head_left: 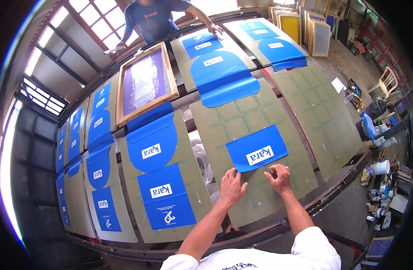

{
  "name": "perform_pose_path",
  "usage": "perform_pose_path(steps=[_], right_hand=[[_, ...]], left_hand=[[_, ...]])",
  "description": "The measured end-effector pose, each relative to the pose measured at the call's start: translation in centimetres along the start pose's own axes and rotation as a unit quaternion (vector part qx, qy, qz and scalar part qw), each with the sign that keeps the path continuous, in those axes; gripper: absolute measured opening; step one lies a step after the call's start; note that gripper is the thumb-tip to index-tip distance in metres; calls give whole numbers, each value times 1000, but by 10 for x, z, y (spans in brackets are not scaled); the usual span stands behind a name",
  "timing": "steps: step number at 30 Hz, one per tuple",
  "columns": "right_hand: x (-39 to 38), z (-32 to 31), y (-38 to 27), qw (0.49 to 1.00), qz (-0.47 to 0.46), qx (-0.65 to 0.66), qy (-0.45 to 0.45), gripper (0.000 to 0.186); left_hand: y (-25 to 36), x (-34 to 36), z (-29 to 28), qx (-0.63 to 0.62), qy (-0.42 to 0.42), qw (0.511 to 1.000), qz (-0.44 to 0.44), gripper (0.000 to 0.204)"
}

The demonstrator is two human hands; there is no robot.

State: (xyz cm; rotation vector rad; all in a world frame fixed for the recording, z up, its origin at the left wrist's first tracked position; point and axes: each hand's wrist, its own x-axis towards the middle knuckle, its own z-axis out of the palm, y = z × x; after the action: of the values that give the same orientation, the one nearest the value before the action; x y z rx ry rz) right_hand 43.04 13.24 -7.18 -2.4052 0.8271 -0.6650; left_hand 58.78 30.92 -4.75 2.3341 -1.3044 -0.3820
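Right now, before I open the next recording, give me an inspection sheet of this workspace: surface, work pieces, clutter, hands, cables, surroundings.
Surface: greenish-tan boards side by side, with dark grid lines.
Job's things: blue sheet with a white label, lying on the board before the person; other blue pieces on neighbouring boards; wood-framed screen toward the far left.
Clutter: white bucket and small containers at right.
Hands: left hand and right hand at the sheet's near edge; right-hand contact unclear.
Cables: nothing seen.
Surroundings: co-worker across the boards; plastic chair at right; upright frames behind.
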Motion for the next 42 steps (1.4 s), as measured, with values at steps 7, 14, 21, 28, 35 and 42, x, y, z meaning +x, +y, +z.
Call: perform_pose_path(steps=[7,14,21,28,35,42], right_hand=[[1,-2,-2,1000,9,-1,-7,32],[0,-1,0,1000,10,6,-1,34],[-1,-2,1,1000,11,7,2,34],[-1,0,-1,1000,12,11,2,35],[-1,1,7,999,-8,13,29,34],[22,-18,22,952,161,233,115,17]], left_hand=[[0,-1,1,5,-3,1000,2,61],[1,-2,3,10,-10,1000,-3,64],[3,-2,2,11,-12,1000,-1,64],[0,-4,3,14,-15,1000,-3,64],[4,1,3,23,12,1000,12,65],[5,1,11,-17,26,999,-11,54]])
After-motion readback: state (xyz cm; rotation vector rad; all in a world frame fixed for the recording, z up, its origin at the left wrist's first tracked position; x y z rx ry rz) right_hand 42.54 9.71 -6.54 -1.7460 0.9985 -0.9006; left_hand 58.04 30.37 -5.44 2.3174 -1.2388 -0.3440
